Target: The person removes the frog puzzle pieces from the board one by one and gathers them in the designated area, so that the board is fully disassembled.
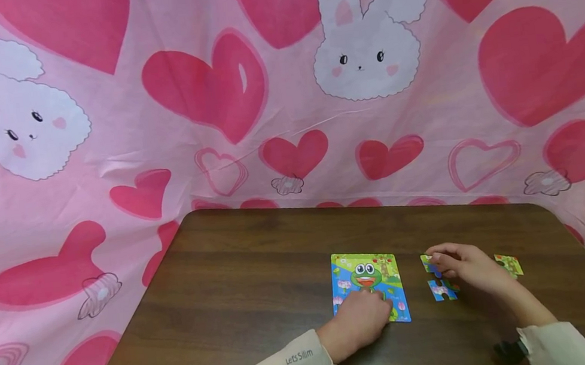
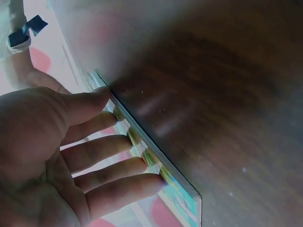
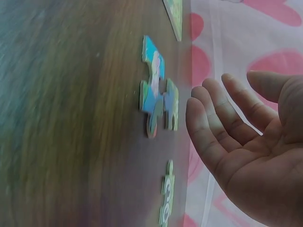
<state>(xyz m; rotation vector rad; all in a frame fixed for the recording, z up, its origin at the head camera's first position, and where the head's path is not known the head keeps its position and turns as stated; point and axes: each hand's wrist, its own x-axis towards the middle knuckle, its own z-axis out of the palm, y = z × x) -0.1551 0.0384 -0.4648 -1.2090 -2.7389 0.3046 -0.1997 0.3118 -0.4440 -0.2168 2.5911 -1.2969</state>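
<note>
A picture card with a cartoon frog on blue and green lies flat on the table. My left hand rests on its lower part, and in the left wrist view the extended fingers touch the card. To the right are loose jigsaw pieces: a blue piece with a pink flower, and a green-and-blue piece just above it. Over these hovers my right hand, fingers loosely bent. The right wrist view shows this hand holding nothing, beside the blue piece and a piece with eyes.
Another green jigsaw piece lies right of my right hand. The dark wooden table ends at a pink cloth printed with hearts and rabbits, hanging behind it and at the sides.
</note>
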